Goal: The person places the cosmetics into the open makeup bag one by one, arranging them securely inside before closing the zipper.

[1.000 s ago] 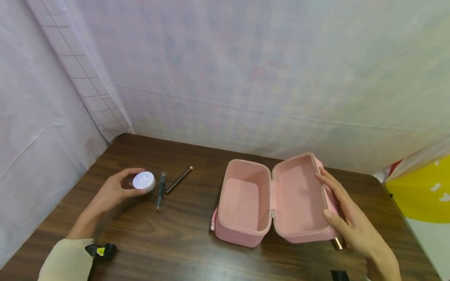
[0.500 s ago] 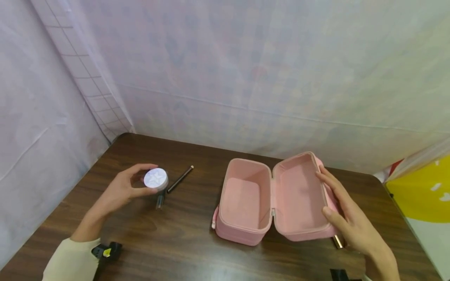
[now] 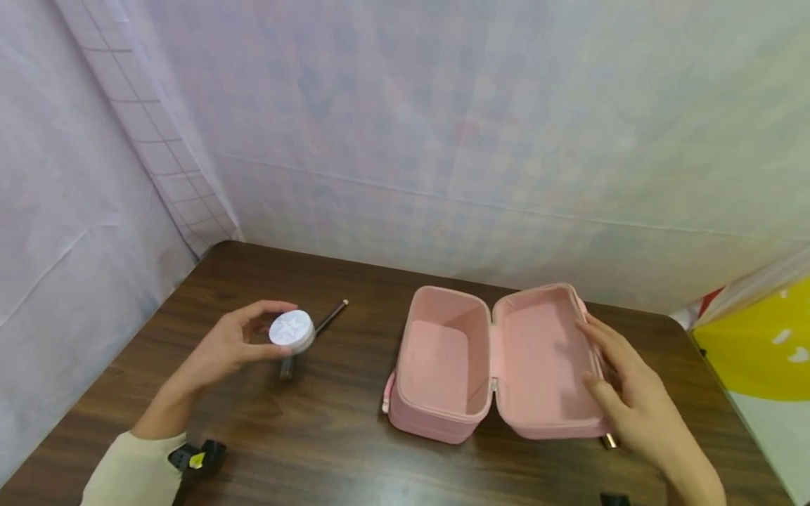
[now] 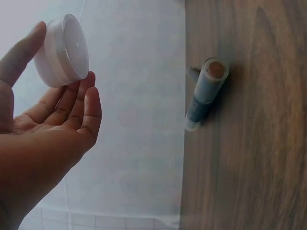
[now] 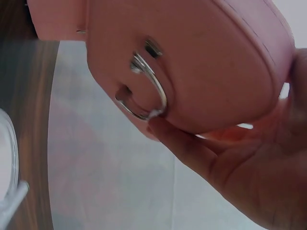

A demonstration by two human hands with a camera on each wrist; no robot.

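My left hand (image 3: 273, 330) holds a small round white jar (image 3: 292, 330) between thumb and fingers, lifted off the dark wooden table (image 3: 329, 436). In the left wrist view the jar (image 4: 62, 50) sits at my fingertips (image 4: 84, 88), above a grey-blue tube (image 4: 206, 93) lying on the table. A pink case (image 3: 443, 365) stands open to the right, with both halves empty. My right hand (image 3: 591, 355) grips the lid's far edge, thumb inside and fingers behind. The right wrist view shows the lid's outside (image 5: 201, 52) with a metal ring (image 5: 144, 93) resting on my fingers (image 5: 192, 148).
A thin dark pencil (image 3: 332, 316) lies behind the jar, and the tube (image 3: 287, 367) shows partly under it. A small gold item (image 3: 609, 440) peeks out beneath the lid. Pale cloth walls close in the back and left; a yellow object (image 3: 759, 351) sits at the right.
My left hand has lifted the jar off the table and carried it right, over the tube. My right hand has tipped the lid a little lower and outward.
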